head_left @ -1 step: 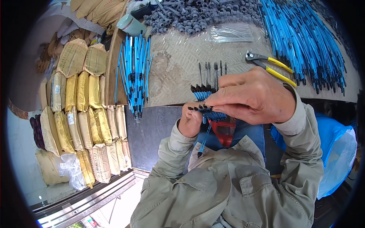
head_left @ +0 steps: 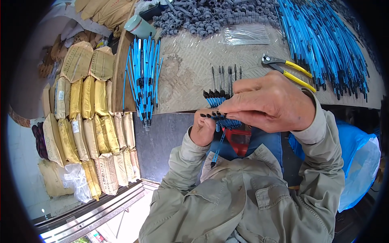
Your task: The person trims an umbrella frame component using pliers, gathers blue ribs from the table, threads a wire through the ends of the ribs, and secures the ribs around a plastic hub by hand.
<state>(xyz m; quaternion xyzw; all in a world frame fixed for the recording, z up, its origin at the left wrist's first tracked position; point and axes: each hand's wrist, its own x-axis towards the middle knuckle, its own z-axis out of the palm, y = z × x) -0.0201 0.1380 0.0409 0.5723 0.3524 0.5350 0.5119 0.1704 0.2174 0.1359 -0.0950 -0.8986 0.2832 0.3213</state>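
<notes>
**Working a bundle of blue tubes, both hands on it**

Holding tight at the near edge of the surface (head_left: 194, 77), the left hand (head_left: 202, 130) has its grip closed around a bundle of blue tubes (head_left: 227, 122) with black tips, the fist sitting just this side of the surface edge. Over it comes the right hand (head_left: 269, 103), fingers pinched together on the top of that same bundle, its grip clamped on the black-tipped ends. One blue tube hangs down from the bundle toward the person's grey-green jacket (head_left: 247, 202).

Just beyond the bundle, a small row of thin black pins (head_left: 227, 75) lies on the surface, close to the right hand's knuckles. Right of those pins and a little farther back rest yellow-handled pliers (head_left: 287, 71), apart from the hands. Well left of the bundle, a sheaf of blue tubes (head_left: 142, 77) lies along a wooden board. Far behind the bundle sits a heap of grey fittings (head_left: 210, 18), with a clear plastic bag (head_left: 246, 35) just in front of it. Off to the right of the pliers spreads a big pile of blue tubes (head_left: 328, 44). Left of the surface, stacked paper sacks (head_left: 85, 117) fill the floor.
</notes>
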